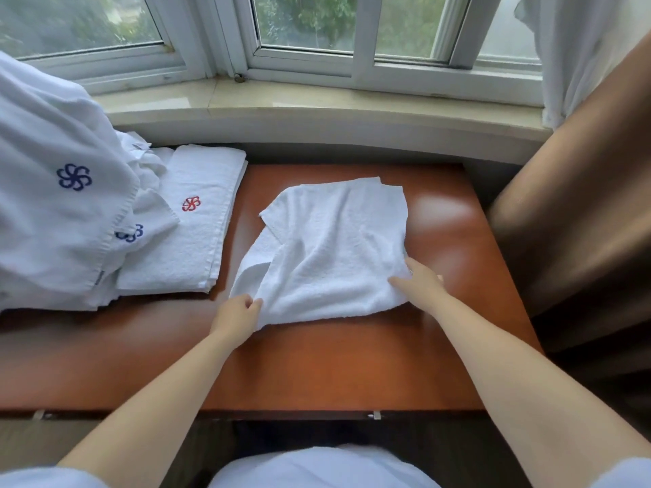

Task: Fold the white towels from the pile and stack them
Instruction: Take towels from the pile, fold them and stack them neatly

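The rumpled white towel (334, 248) lies mid-table, stretching far from both hands: the left hand (236, 313) pinches its near-left corner, the right hand (419, 280) rests flat-fingered on its near-right edge.

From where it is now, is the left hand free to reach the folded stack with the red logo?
Probably yes, once it lets go: the left hand pinches the towel, and bare table lies between it and the stack.
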### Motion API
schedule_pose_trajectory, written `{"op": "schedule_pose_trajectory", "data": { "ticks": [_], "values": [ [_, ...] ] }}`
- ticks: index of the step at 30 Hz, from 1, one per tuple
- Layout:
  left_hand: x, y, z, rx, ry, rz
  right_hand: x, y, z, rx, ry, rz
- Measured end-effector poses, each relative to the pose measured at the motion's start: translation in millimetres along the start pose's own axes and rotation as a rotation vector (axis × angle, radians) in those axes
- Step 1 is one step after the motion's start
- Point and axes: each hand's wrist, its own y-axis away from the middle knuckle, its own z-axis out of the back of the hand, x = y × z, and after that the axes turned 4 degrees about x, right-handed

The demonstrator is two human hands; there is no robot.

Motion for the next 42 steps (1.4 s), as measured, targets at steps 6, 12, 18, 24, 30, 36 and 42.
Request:
{"op": "schedule_pose_trajectory", "data": {
  "ticks": [6, 12, 18, 24, 30, 36, 42],
  "values": [
    [14, 1, 4, -0.042, 0.103, 0.067, -18, -3, 14, -0.059, -0.4, -0.055],
    [14, 3, -1, -0.032, 0.084, 0.07, -36, -4, 20, -0.202, 0.255, -0.163],
    [12, 7, -8, -0.057, 0.079, 0.061, -40, -1, 16, -0.038, -0.37, -0.175],
    [8, 11, -11, -0.069, 0.086, 0.053, -29, 5, 14, -0.155, -0.246, 0.015],
    [2, 15, -9, -0.065, 0.144, 0.091, -34, 7, 25, -0.362, 0.577, 0.003],
    [1, 18, -6, -0.062, 0.124, 0.106, -22, 10, 23, -0.369, 0.89, -0.148],
    [3, 14, -6, -0.067, 0.083, 0.105, -33, 18, 25, 0.166, 0.435, -0.2]
  ]
}}
